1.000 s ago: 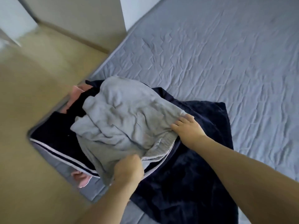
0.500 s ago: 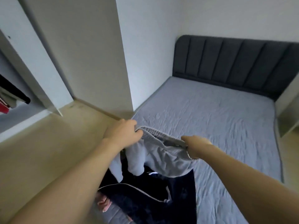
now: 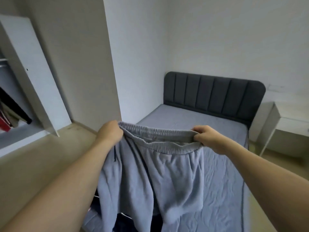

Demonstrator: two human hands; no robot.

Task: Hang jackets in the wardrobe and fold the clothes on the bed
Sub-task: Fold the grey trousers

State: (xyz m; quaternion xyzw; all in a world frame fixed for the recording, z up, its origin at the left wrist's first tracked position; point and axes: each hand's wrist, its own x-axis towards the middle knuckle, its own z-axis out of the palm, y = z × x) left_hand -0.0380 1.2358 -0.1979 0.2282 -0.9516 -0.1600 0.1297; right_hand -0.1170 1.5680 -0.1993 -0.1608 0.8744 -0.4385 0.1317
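**Sweatpants held up by the waistband, 2 legs dangling**

We have the grey sweatpants [image 3: 150, 173] in the air over the foot of the bed [image 3: 217, 190], hanging from their elastic waistband. Our left hand [image 3: 111, 133] is curled tight around 1 end of the band; our right hand [image 3: 206, 137] pinches the other end between thumb and bent fingers, the band stretched between them. Below the grip, both legs hang loose, their ends out of view, over dark clothing [image 3: 123, 221] on the bed. We judge the legs could twist or drag that dark clothing when lowered. The right pinch looks lighter, so a shake might free that end. Left of our left hand, the open wardrobe [image 3: 25, 97] shows hung garments.
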